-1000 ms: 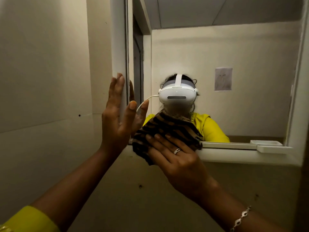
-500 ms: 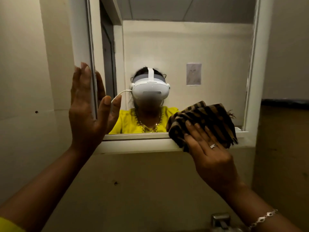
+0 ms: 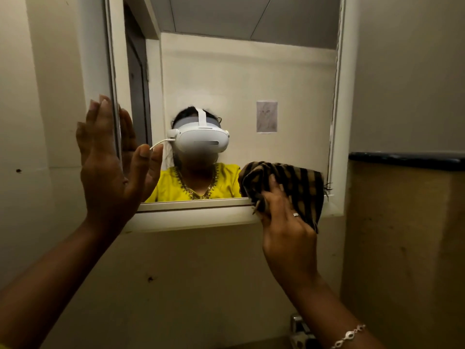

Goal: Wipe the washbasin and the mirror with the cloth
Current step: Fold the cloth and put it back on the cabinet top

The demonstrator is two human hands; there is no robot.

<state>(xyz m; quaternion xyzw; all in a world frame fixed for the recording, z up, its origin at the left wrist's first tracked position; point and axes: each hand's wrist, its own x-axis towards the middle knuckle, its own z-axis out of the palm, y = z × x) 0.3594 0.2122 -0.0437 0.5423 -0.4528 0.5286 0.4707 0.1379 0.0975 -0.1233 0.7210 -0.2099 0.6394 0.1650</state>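
Observation:
The mirror (image 3: 251,84) hangs on the wall in a white frame, with a white ledge along its bottom edge. My right hand (image 3: 284,222) presses a brown-and-black striped cloth (image 3: 299,187) against the mirror's lower right corner and the ledge. My left hand (image 3: 108,170) lies flat with straight fingers against the mirror's left frame edge. The washbasin is out of view.
A metal tap fitting (image 3: 298,326) shows at the bottom edge below the mirror. A dark rail (image 3: 407,158) runs along the wall on the right. The mirror reflects a person in a yellow top and a paper on the far wall.
My right hand has slid the cloth along the mirror's bottom edge from the left-middle to the right corner. My left hand has stayed on the left frame edge.

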